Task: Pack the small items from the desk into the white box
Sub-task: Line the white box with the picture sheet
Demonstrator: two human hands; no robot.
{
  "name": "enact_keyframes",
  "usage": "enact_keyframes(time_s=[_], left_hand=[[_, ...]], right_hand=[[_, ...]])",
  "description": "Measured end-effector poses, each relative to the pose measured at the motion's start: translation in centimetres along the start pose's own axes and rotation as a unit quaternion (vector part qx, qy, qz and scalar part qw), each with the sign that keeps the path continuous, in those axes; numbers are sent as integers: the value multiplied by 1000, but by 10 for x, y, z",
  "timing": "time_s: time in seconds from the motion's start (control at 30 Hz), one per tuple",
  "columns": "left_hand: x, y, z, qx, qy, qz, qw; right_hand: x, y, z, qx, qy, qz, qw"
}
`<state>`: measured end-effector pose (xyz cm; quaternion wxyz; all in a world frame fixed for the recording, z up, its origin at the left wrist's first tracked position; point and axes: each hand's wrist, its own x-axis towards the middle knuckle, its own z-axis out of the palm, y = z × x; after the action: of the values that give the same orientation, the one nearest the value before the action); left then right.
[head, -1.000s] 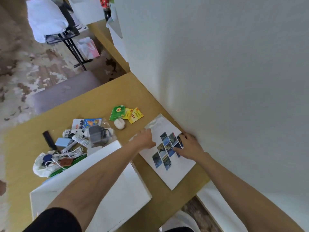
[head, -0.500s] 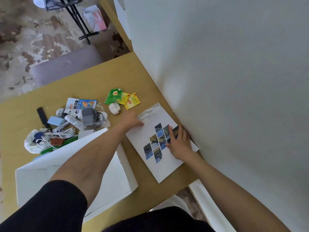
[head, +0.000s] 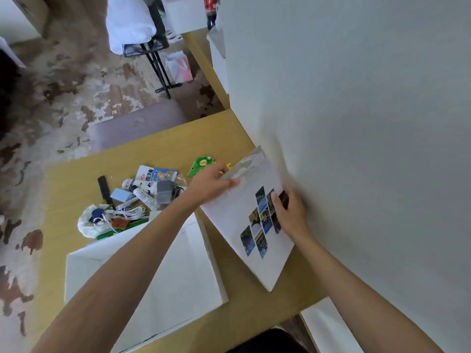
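Note:
A white booklet (head: 237, 217) with a strip of photo tiles on its cover is tilted up off the wooden desk (head: 163, 146) beside the wall. My left hand (head: 211, 184) grips its far left edge. My right hand (head: 289, 215) holds its right side, fingers over the photos. The open white box (head: 178, 273) stands at the near left under my left forearm. A pile of small items (head: 132, 200) lies behind the box: tubes, a grey charger, white cable, a blue case, a black comb and a snack packet. Green and yellow tea bags (head: 201, 164) lie just past my left hand.
A white wall (head: 356, 149) runs along the desk's right side, close to the booklet. A grey bench (head: 135, 126) sits beyond the desk's far edge. Farther back are a black stand with white cloth (head: 132, 24) and a pink bag (head: 179, 67) on the floor.
The booklet lay flat under both hands; now both hands have gripped it and raised its left edge off the desk. The small white case by the tea bags is now hidden behind my left hand.

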<state>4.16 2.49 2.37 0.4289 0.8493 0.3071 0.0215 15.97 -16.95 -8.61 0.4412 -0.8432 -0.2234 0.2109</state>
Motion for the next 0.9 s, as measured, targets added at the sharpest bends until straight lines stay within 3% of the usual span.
enact_keyframes(time_s=[0.1, 0.2, 0.33, 0.43, 0.57, 0.67, 0.8, 0.9], left_hand=[[-37, -16, -42, -122, 96, -20, 988], [-81, -42, -84, -223, 170, -37, 959], [-143, -84, -116, -310, 214, -58, 925], [-182, -122, -129, -327, 231, -96, 911], [-218, -160, -147, -242, 198, -141, 939], [-228, -173, -159, -205, 266, -101, 937], [-230, -178, -173, 142, 316, 13, 938], [-226, -176, -168, 248, 212, 79, 942]], right_hand=[[21, -51, 2, -2, -8, -68, 998], [33, -108, 6, -54, -76, -159, 983], [26, -184, 25, -209, -180, -297, 914], [6, -228, 56, -218, -254, -344, 877], [-24, -266, 95, -216, -331, -390, 832], [-40, -276, 120, -252, -374, -399, 798], [-56, -272, 147, -320, -383, -402, 768], [-60, -255, 164, -342, -392, -395, 757]])
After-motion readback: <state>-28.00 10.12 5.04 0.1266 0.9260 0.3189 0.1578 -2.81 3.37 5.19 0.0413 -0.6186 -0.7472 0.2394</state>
